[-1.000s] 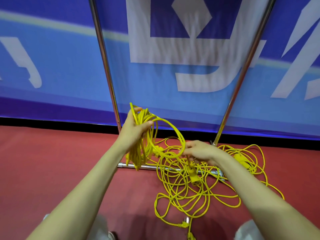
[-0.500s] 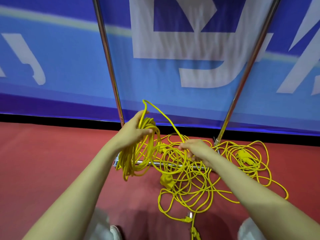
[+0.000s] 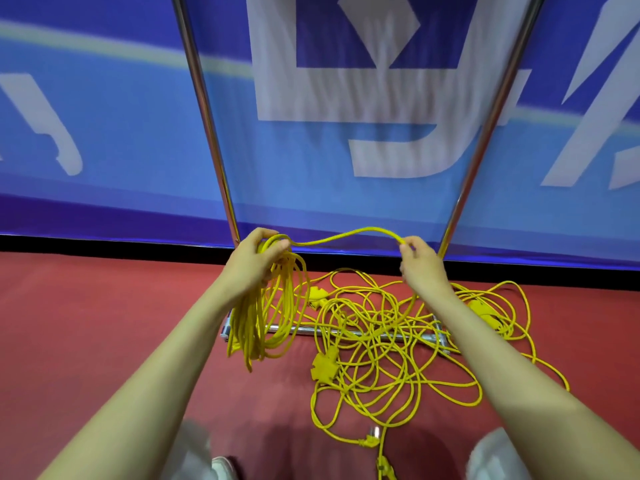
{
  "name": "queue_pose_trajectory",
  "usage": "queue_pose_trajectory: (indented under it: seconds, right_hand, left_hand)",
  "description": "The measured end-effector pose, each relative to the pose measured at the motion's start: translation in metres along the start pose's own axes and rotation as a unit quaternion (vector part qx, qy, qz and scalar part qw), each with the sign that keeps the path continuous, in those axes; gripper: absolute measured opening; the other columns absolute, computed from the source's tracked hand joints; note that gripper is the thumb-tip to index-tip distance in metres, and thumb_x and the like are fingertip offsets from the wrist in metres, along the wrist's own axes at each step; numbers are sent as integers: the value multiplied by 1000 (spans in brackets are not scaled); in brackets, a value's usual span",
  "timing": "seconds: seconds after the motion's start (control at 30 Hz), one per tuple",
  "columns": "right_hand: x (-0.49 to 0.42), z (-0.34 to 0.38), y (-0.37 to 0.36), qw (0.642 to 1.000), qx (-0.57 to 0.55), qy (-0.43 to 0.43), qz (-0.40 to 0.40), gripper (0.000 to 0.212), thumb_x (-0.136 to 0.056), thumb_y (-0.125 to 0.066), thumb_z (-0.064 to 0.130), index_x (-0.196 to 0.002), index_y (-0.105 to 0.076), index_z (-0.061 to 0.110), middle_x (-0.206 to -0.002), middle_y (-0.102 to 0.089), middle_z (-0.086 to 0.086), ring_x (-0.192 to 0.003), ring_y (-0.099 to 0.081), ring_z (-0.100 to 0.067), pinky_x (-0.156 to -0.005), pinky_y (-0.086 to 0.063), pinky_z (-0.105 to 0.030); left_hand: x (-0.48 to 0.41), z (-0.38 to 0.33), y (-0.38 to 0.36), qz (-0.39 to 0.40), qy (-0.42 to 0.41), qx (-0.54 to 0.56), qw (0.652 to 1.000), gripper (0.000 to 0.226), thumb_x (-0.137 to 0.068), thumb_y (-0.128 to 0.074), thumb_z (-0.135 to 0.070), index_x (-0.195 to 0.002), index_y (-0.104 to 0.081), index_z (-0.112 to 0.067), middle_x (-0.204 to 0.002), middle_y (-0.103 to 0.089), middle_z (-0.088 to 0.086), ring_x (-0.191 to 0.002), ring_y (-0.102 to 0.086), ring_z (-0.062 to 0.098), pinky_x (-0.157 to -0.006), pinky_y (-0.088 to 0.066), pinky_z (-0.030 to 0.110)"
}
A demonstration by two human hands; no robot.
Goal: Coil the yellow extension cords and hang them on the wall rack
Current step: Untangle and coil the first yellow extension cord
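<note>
Two hands [image 3: 254,263] apart, cord [image 3: 363,230] between.

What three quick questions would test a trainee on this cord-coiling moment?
1. True or false: the left hand grips the coiled bundle, which hangs below it.
2. What does the right hand pinch? A) a plug; B) the cord strand spanning to the left hand; C) a metal pole.
3. Fill in: the loose tangle lies on the ___ floor.
Key: 1 true; 2 B; 3 red.
</note>
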State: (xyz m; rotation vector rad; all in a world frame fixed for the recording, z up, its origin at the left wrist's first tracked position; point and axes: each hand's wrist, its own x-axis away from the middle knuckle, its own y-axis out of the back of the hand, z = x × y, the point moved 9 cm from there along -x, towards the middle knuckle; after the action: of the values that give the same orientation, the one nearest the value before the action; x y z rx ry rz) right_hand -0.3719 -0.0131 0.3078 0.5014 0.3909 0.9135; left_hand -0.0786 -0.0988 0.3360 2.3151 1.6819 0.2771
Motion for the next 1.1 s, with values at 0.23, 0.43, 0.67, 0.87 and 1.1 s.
queue_pose_trajectory:
  seconds: [0.23,0.43,0.67,0.87,1.1]
  right_hand:
    - [16,-6,-24,935,338,58,87,39,-94,-37,5,-128,-51,18,-117,-63,-14,-106,-60,-35,-83,-48,-40]
    - [37,-25,-52,851,482,82,191,41,-90,-43,1,-125,-59,16,-123,-62,-13,-118,-56,-31,-92,-47,-38]
    - [80,-33,-102,774,497,157,360,57,-94,-37,1,-144,-39,29,-135,-44,-16,-123,-49,-36,-98,-42,-39]
    - [111,33,-107,770,461,265,352,60,-93,-39,-1,-147,-29,24,-132,-44,-13,-120,-49,-35,-90,-44,-41]
    - [138,92,-102,759,324,469,314,42,-79,-49,-9,-115,-48,12,-100,-56,-5,-96,-40,-22,-65,-46,-42]
  left_hand:
    - [3,-13,-6,24,18,208,978,16,-98,-52,-32,-103,-53,-17,-80,-66,16,-39,-29,11,-43,-25,18]
    - [-1,-22,2,13,42,368,929,18,-102,-43,-28,-93,-53,-16,-70,-62,5,-33,-31,3,-34,-24,13]
    - [-11,-22,16,-64,16,473,878,24,-103,-39,-22,-85,-52,-12,-65,-60,5,-32,-33,4,-32,-27,14]
    - [-15,-8,12,-128,-19,424,896,14,-102,-43,-21,-110,-40,-9,-71,-55,10,-36,-35,10,-37,-29,15]
    - [-14,2,-1,-103,20,409,906,15,-101,-46,-22,-105,-41,-9,-72,-57,10,-36,-35,9,-38,-30,15]
